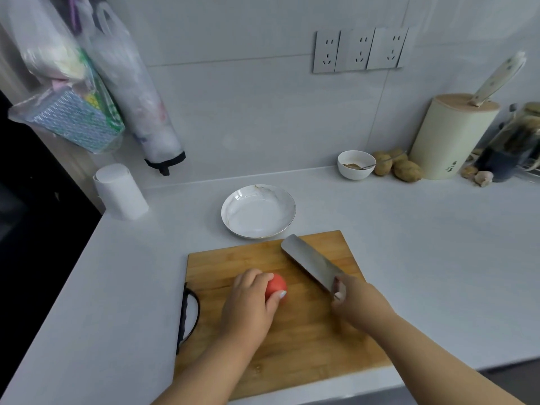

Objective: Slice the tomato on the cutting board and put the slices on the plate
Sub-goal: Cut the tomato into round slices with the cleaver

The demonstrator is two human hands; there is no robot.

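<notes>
On board centre, my left hand [248, 302] grips tomato [276, 286]; right hand [355, 302] grips cleaver [311, 263] at 2 o'clock — fingertips exposed, tomato could roll — nick risk.

Soft, dim, even light; faint shadows under the right hand [355, 299]; wide-angle bending far from it, slight blur throughout.

The cutting board [292, 317] lies on the tabletop [438, 244]. The tomato [277, 286] sits on the board; the knife [312, 263] lies to its right. The plate [230, 217] stands just behind the board.
</notes>
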